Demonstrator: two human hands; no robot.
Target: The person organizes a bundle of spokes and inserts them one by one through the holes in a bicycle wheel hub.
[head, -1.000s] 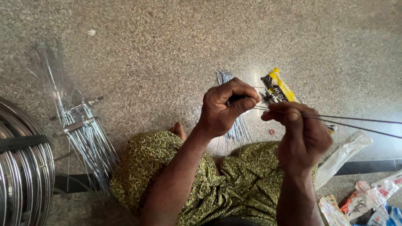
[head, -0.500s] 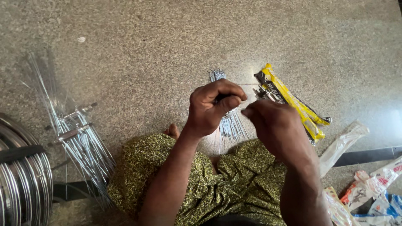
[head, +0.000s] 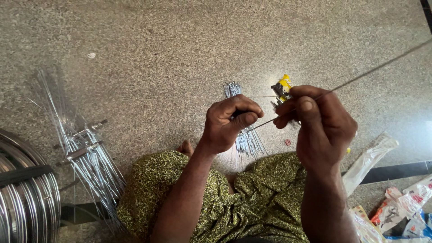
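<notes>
My left hand [head: 229, 123] is fisted, grip tight on a small dark tool [head: 238, 114]. My right hand [head: 321, 123] pinches a thin wire spoke [head: 360, 78] that runs up to the right, its near end at the tool. Loose spokes [head: 245, 137] lie on the floor [head: 180, 45] below. Risk: the spoke could slip or bend if my pinch twists it.

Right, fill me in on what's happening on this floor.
A person sits on a speckled stone floor. The left hand is closed around a small dark piece at one end of a thin metal spoke, while the right hand pinches that spoke further along. A bundle of spokes lies below the hands, a yellow tool beside it, and stacked wheel rims at left.
</notes>
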